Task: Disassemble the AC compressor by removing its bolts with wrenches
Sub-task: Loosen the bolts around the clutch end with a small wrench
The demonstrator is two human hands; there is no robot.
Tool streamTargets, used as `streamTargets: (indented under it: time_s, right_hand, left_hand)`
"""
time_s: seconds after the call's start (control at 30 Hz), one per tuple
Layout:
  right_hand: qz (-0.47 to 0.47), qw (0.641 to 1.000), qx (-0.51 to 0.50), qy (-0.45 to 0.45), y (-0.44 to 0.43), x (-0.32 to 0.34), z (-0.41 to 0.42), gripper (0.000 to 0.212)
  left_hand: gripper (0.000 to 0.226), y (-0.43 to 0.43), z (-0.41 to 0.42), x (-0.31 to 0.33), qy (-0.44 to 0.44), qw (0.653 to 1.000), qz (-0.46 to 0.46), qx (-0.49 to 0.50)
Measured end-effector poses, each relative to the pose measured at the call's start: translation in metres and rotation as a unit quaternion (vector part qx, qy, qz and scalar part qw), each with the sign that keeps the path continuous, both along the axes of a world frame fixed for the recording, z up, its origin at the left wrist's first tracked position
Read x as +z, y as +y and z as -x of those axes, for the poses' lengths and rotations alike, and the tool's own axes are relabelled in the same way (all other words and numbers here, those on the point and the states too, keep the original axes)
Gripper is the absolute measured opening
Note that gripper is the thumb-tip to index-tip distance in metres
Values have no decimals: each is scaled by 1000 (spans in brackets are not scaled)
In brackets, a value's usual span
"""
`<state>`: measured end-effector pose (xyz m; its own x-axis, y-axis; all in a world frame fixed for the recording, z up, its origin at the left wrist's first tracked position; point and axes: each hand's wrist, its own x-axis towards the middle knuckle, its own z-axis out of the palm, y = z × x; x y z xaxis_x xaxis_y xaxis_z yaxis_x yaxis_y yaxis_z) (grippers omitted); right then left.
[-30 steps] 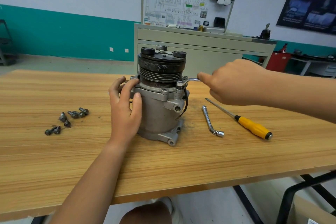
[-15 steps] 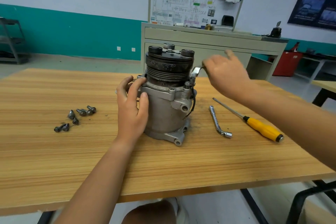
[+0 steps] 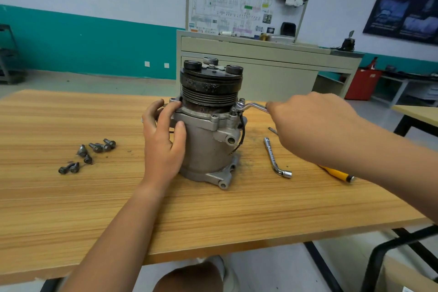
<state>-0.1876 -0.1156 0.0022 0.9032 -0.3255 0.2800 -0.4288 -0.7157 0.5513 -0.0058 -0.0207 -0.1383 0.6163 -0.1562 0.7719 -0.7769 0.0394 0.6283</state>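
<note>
At the middle of the surface (image 3: pixel 213 216) the compressor (image 3: pixel 208 140) stands upright, my left hand (image 3: pixel 163 142) wrapped round its housing to brace it. My right hand (image 3: pixel 315 125) grips the wrench (image 3: pixel 251 107), its ring on a flange bolt (image 3: pixel 241 101). I judge it best to seat the ring square and pull level, so it cannot slip. No tray holds the loose bolts (image 3: pixel 94 152); they lie scattered to the left.

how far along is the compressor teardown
Done: several bolts lie loose on the table, left of the compressor. In hand: the left hand steadies it while the right hand holds a wrench seated on a flange bolt. Left: at least one more bolt head shows on the flange front, and the body is not yet apart.
</note>
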Motion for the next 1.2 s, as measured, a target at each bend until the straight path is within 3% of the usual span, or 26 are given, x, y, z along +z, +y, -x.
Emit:
streamTargets:
  time_s: [0.3,0.43,0.6,0.8,1.0,1.13,1.2]
  right_hand:
    - [64,989,19,134,26,10,-16,5]
    - [131,978,34,161,13,9,-14,43]
    - [93,991,49,80,-27,10,-15,50]
    - [124,989,71,36,-52,-3,-22,66]
    - [72,996,42,-5,-68,-5,-71,25]
    - [-5,995,72,-72,-73,-30,-94,17]
    - [-63,984,79,-149,-80,-36,-89,18]
  left_hand:
    - [32,-1,-2,0,17,1000,8,-3]
    - [31,-1,-1,1,24,1000,10,-6]
    - [32,-1,-1,1,22,1000,9,-5]
    - [32,-2,-1,0,16,1000,8,2]
    - [32,-2,-1,-1,4,1000,6,2]
    - [32,-2,-2,-1,2,1000,4,5]
    - [32,-3,-2,0,2,1000,4,7]
